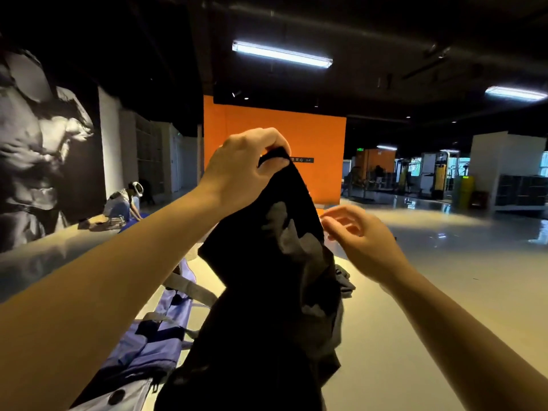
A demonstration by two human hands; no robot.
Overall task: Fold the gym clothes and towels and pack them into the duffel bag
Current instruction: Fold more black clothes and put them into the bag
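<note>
A black garment [267, 292] is being held up at the centre of the frame, hanging from its top edge down to the lower edge of the picture. Grey patches are showing on its right side. The top edge is being pinched by the left hand [246, 167], whose grip is closed tightly around the fabric, fingers curled over the bunched cloth.

The right hand [358, 238] is being held just beside the right edge of the garment, at centre right of the frame. Its grip is partly open, with the fingers loosely curved; whether the fingertips are touching the fabric cannot be told because of blur.

A lavender duffel bag [148, 345] with grey straps is lying on the floor [444, 292] at lower left of the frame, partly hidden behind the garment and the left forearm.

An orange wall [314, 137] is standing behind the hands. At the left of the frame, another person [124, 203] is crouching on the floor below a large mural [38, 143].
</note>
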